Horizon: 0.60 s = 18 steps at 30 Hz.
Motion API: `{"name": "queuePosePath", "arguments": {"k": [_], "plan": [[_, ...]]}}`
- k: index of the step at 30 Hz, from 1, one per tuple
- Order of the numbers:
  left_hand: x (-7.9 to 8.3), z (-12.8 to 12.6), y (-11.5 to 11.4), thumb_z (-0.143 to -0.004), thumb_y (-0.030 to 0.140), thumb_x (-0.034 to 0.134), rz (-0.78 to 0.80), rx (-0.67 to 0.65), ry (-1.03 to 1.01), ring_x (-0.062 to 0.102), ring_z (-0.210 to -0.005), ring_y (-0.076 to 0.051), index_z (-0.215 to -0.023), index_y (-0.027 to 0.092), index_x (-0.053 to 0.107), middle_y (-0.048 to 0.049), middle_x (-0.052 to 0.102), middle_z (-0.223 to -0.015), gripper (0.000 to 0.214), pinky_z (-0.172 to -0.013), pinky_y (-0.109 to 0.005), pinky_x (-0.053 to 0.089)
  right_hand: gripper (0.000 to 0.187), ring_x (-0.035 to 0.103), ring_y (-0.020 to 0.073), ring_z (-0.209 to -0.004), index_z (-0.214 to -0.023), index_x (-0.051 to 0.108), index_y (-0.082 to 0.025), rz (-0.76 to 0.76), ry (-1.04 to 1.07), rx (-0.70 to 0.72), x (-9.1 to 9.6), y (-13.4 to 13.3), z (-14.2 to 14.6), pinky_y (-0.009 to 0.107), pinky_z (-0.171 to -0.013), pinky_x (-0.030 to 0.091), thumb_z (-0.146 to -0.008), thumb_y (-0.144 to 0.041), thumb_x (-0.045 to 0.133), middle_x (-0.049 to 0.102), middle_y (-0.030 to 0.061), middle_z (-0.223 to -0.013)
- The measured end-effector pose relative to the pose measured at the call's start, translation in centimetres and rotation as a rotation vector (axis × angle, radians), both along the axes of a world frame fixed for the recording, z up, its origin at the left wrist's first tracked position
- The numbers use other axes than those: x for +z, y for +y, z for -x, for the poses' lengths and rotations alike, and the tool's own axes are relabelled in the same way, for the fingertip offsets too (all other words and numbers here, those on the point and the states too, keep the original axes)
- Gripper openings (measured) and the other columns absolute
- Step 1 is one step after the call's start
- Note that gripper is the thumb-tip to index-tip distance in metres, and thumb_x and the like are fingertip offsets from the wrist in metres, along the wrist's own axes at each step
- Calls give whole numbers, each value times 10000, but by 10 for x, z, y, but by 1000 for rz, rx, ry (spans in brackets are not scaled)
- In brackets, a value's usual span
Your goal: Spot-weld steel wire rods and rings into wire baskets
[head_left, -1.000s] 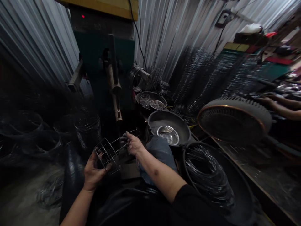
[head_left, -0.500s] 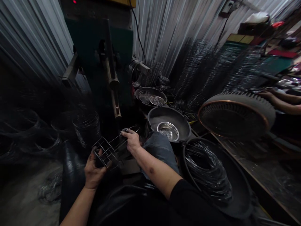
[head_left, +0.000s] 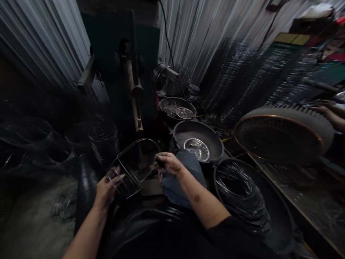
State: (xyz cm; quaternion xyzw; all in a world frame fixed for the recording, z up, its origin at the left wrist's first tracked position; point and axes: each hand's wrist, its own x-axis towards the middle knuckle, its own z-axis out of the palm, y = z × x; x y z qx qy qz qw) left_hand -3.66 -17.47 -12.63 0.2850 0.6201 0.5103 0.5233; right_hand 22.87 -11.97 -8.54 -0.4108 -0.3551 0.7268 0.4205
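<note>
A small welded wire rack [head_left: 129, 176] is in front of me, with crossing bars at its left end and a long rounded loop of wire reaching right. My left hand [head_left: 107, 187] grips the barred end, fingers wrapped in among the wires. At the far side of the loop is my right hand [head_left: 169, 163], its fingers curled together where the wire meets them; the exact contact is dark and blurred. Just beyond the rack stands a dark machine with a vertical rod [head_left: 136, 90] above a lower post.
A pan with a shiny metal bowl [head_left: 196, 149] and another pan with wire pieces [head_left: 178, 108] stand ahead right. Coiled wire [head_left: 239, 198] fills a large pan at my right. A round fan [head_left: 280, 136] is beyond it, with another person's hand [head_left: 325, 109] behind.
The rack has turned so its rounded loop now shows upright. My right hand has moved right, from the rack's long wires to the loop's end. The whole view has shifted slightly.
</note>
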Motion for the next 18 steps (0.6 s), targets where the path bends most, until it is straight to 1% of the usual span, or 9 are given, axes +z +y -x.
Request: {"name": "queuePosePath", "arguments": {"k": [2, 4, 6, 8, 11, 12, 14, 16, 18], "plan": [[1, 7, 4, -594, 487, 735, 76, -49, -121, 672, -932, -287, -1069, 130, 620, -160, 668, -1068, 605, -811, -455, 558, 381, 618, 197, -622, -728, 689, -141, -50, -260, 57, -7, -13, -25, 333, -657, 485, -517, -423, 835, 661, 42, -629], [3, 8, 8, -689, 635, 593, 178, -131, -218, 680, -864, -291, -1008, 121, 632, -179, 674, -980, 606, -790, -490, 552, 355, 655, 272, -807, -792, 727, -152, -164, -578, 68, -17, -28, -37, 405, -810, 488, -501, -326, 831, 710, 74, -772], [5, 2, 10, -727, 770, 425, 277, -230, -302, 682, -839, -300, -939, 120, 641, -201, 671, -911, 717, -799, -501, 540, 581, 598, 327, -1072, -1013, 731, -176, -321, -769, 89, -26, -43, -30, 443, -974, 421, -446, -224, 848, 698, 107, -1080], [7, -7, 11, -706, 851, 315, 351, -293, -372, 684, -828, -314, -869, 111, 656, -231, 670, -881, 831, -808, -496, 536, 695, 509, 328, -1218, -1134, 696, -223, -493, -787, 170, -33, -57, -12, 451, -1061, 338, -460, -196, 860, 628, 101, -1252], [9, -16, 7, -676, 892, 291, 411, -328, -345, 680, -727, -307, -811, 86, 675, -244, 676, -844, 904, -776, -494, 544, 238, 603, 268, -1057, -911, 752, -256, -646, -652, 325, -35, -68, 16, 413, -1023, 359, -674, -266, 777, 720, 51, -1014], [10, -16, 5, -670, 893, 320, 404, -339, -246, 674, -683, -302, -811, 75, 679, -236, 677, -813, 904, -756, -504, 546, 116, 630, 241, -954, -841, 747, -250, -630, -594, 320, -34, -68, 22, 386, -965, 401, -734, -290, 727, 727, 37, -909], [9, -13, 2, -617, 849, 509, 346, -335, 1, 674, -691, -308, -867, 65, 687, -202, 683, -790, 842, -768, -517, 540, 134, 626, 199, -781, -788, 719, -222, -510, -491, 238, -30, -65, 26, 325, -808, 460, -774, -347, 673, 703, 18, -788], [8, -10, -2, -497, 701, 741, 220, -311, 192, 674, -886, -336, -987, 93, 687, -176, 699, -908, 783, -872, -507, 513, 203, 592, 177, -698, -752, 690, -198, -375, -426, 164, -26, -59, 24, 287, -699, 457, -744, -400, 685, 671, 3, -730], [6, -10, -5, -395, 532, 851, 8, -332, 330, 578, -1150, -347, -1120, 155, 664, -150, 663, -1142, 838, -997, -475, 448, 232, 563, 161, -655, -704, 666, -187, -308, -382, 198, -21, -53, 21, 271, -665, 442, -704, -414, 717, 639, -14, -676]]}}
